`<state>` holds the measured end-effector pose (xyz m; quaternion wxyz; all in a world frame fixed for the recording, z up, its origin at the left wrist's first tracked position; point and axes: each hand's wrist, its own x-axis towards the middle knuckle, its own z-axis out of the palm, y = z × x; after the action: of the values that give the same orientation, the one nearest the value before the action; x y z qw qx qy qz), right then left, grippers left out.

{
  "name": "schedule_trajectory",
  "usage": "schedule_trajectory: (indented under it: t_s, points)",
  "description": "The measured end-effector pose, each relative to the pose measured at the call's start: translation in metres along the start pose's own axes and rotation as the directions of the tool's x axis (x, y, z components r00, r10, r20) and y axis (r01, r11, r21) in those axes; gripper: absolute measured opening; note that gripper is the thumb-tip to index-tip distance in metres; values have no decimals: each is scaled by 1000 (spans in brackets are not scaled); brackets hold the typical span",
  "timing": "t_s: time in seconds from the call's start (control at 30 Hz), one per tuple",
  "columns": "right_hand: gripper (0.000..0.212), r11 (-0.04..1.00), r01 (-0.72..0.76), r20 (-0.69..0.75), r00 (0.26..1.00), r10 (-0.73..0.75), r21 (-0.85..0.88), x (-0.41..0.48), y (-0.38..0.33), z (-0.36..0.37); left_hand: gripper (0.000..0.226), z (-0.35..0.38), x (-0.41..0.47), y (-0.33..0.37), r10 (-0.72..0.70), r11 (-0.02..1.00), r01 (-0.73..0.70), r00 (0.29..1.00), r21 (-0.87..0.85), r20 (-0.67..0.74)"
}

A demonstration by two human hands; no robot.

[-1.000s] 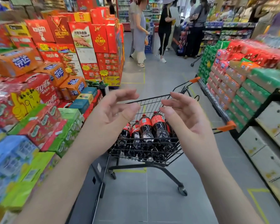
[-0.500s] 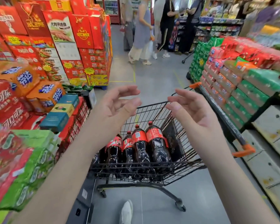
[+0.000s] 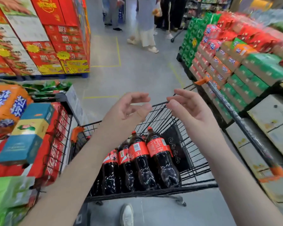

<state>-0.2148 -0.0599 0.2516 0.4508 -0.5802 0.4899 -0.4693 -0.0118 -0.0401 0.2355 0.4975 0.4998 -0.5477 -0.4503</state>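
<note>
Both hands up and empty: your left hand (image 3: 127,110) and right hand (image 3: 189,111) have fingers loosely curled, tips facing each other, near but apart. Below the fingers stands one wire cart (image 3: 195,162) with at least four red-labelled cola bottles (image 3: 138,162), upright and packed together. Its one handle bar (image 3: 235,115) runs right of your right fingers.

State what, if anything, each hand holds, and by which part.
Nothing. The left hand and right hand hover empty, fingers loosely curled, above the cola bottles in the shopping cart.
</note>
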Motion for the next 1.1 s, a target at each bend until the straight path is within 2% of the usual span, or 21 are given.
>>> schedule_trajectory:
  t_s: [0.13, 0.27, 0.5, 0.63, 0.7, 0.77, 0.83, 0.9, 0.97, 1.1]
  points:
    - [43, 988, -110, 28, 993, 114, -110, 33, 39, 0, 37, -2, 20, -18, -72, 997, 71, 997, 19, 15]
    - [64, 930, -236, 73, 961, 266, -280, 70, 93, 3, 41, 0, 29, -35, -147, 989, 148, 989, 30, -5]
    - [94, 714, -351, 117, 848, 516, -606, 127, 216, 27, 49, 7, 31, -56, -273, 959, 277, 959, 57, -75]
    - [106, 577, -391, 101, 761, 641, -717, 149, 271, 39, 36, 16, 33, -71, -345, 936, 351, 930, 27, -129]
    - [113, 514, -386, 101, 718, 689, -766, 158, 291, 45, 37, 19, 33, -78, -379, 922, 386, 912, 19, -160]
    - [105, 480, -362, 119, 688, 716, -799, 165, 306, 51, 37, 21, 30, -89, -416, 904, 426, 889, 16, -190]
    - [86, 473, -326, 153, 670, 726, -819, 173, 321, 54, 39, 23, 25, -99, -452, 886, 464, 866, 6, -215]
    - [71, 483, -318, 188, 645, 741, -816, 178, 337, 57, 50, 25, 18, -108, -478, 867, 497, 848, 31, -227]
    - [67, 481, -350, 185, 622, 761, -804, 183, 347, 59, 55, 27, 13, -114, -504, 849, 526, 833, 44, -228]
    - [60, 432, -495, 131, 530, 838, -754, 193, 349, 62, 45, 34, 7, -120, -564, 804, 591, 791, 59, -236]
